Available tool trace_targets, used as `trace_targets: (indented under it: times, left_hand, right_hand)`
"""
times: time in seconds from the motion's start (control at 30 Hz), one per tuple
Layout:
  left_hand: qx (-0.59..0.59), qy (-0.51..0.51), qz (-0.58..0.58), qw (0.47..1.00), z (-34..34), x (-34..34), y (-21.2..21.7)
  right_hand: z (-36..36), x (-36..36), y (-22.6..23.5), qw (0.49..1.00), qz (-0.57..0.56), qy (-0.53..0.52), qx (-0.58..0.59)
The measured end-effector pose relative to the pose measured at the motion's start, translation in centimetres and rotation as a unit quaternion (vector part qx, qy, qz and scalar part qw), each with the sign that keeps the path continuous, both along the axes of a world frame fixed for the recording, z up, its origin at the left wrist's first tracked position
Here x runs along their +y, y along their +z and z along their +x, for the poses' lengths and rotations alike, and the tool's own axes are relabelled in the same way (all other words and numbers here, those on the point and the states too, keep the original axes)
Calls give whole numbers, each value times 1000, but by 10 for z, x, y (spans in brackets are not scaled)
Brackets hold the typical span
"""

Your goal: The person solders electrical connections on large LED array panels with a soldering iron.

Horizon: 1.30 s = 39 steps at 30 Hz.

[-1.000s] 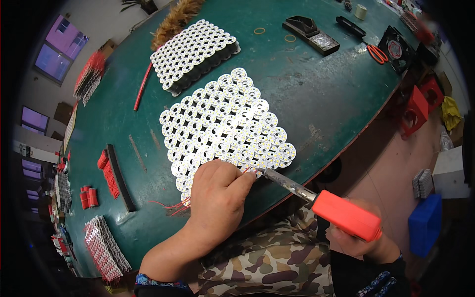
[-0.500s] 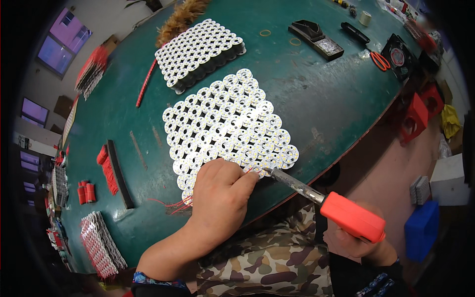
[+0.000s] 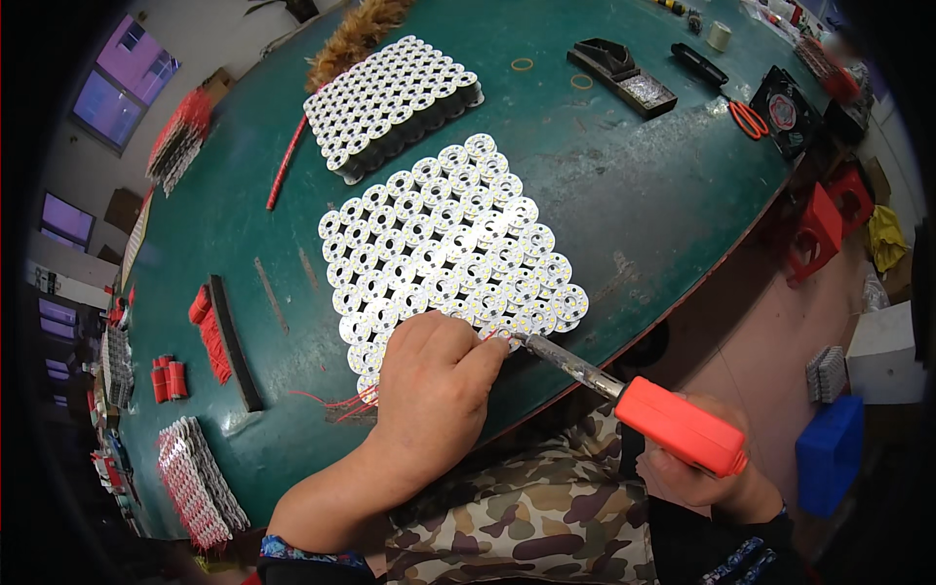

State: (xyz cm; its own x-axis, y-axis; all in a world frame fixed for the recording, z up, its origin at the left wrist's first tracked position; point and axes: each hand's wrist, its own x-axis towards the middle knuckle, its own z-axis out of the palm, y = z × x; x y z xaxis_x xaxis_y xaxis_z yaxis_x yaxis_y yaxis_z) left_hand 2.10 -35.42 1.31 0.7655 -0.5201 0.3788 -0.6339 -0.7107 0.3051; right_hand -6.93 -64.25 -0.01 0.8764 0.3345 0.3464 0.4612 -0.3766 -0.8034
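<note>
Head view, left to right. Near the table's (image 3: 673, 175) left side: two short red bundles (image 3: 171, 378); below them, a stack of wired boards (image 3: 200, 483), white with red ends. Just right of the bundles, a fanned pile of red leads (image 3: 214, 341) lies alongside a long dark strip (image 3: 236, 346). Further right, a red rod (image 3: 287, 161) lies aslant, brown feathery tuft (image 3: 361, 41) at its upper end. Thick stack of white disc boards (image 3: 390, 97) beside it, dark along the side.

Centre: one panel of white ring-shaped discs (image 3: 439, 253) flat on the table, yellow dots on the rings. Left hand (image 3: 434, 380) rests over its near edge, thumb and forefinger pinched on thin red wires (image 3: 341, 402); loose ends trail out to the left. Hands apart from each other. Right hand (image 3: 726, 483) clamped around the red handle of a soldering iron (image 3: 678, 426), metal barrel pointing up-left. Tip at the panel's near edge, just beside the left fingertips; contact with the disc cannot be told.

Far side: open black box (image 3: 624, 78), then orange-handled scissors (image 3: 748, 120). Beyond the table's right edge, red bin (image 3: 817, 229) and blue bin (image 3: 831, 453).
</note>
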Motion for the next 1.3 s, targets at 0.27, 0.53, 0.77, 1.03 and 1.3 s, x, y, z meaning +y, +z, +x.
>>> trace_targets:
  times: [0.27,0.53,0.77,1.03,1.3]
  left_hand:
    - [4,1,4,1000,-2,0,0]
    - [3,4,6,1000,-1,-3,3]
    - [1,-5,-12,1000,2,2,-2]
    - [-31,-5,25,999,-33,20,8]
    - [-149,216,42,964,-37,202,27]
  right_hand:
    - [-3,1,2,1000,4,-8,16]
    - [-19,-12,-6,995,29,-85,53]
    - [-11,-2,7,987,79,-88,106]
    - [-25,14,-16,969,157,-180,71]
    - [-18,-3,-28,963,195,-167,86]
